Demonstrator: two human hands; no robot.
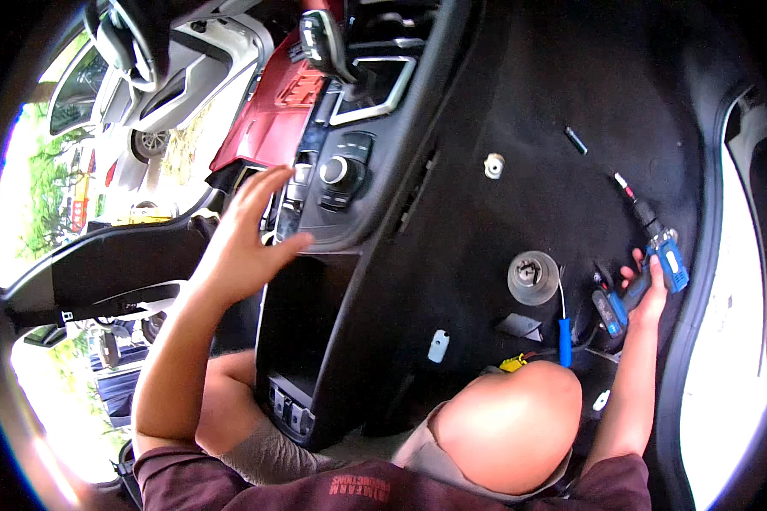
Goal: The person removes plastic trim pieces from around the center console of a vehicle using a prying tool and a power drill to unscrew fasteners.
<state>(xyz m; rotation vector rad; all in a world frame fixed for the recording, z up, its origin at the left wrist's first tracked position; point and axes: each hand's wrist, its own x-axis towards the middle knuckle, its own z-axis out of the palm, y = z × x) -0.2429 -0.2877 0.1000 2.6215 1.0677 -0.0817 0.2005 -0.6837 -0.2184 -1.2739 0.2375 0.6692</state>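
Note:
My left hand [251, 234] reaches over the centre console [366, 226] with thumb and fingers spread. Its fingertips are close to the buttons beside a silver-topped rotary knob [337, 171]; whether they touch is not clear. Below the hand, the console has a dark open bin [307, 315]. On the right, my right hand [649, 294] is wrapped round the handle of a blue and black cordless drill [669, 262]. A long bit with a pale tip points from the drill toward the far side, over the black floor [520, 204].
On the floor are a clear cup [534, 289] with small dark parts, a blue-handled screwdriver [565, 341], a dark cylindrical piece [576, 140], a white round piece [493, 166] and a yellow connector [513, 364]. A gear lever [320, 43] rises at the far left.

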